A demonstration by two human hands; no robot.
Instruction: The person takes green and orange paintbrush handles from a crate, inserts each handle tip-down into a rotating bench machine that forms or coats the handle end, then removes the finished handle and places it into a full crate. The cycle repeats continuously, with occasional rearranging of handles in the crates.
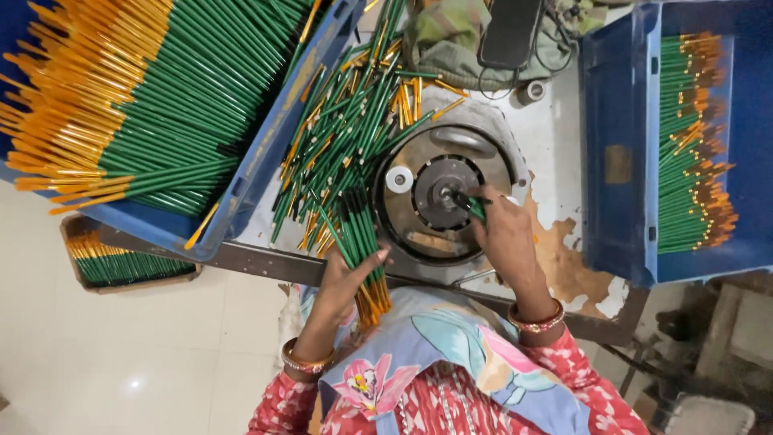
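Here the right hand pinches one green pen, its tip at the round machine's hub for working. The left hand clasps a pen bundle, kept ready beside it.
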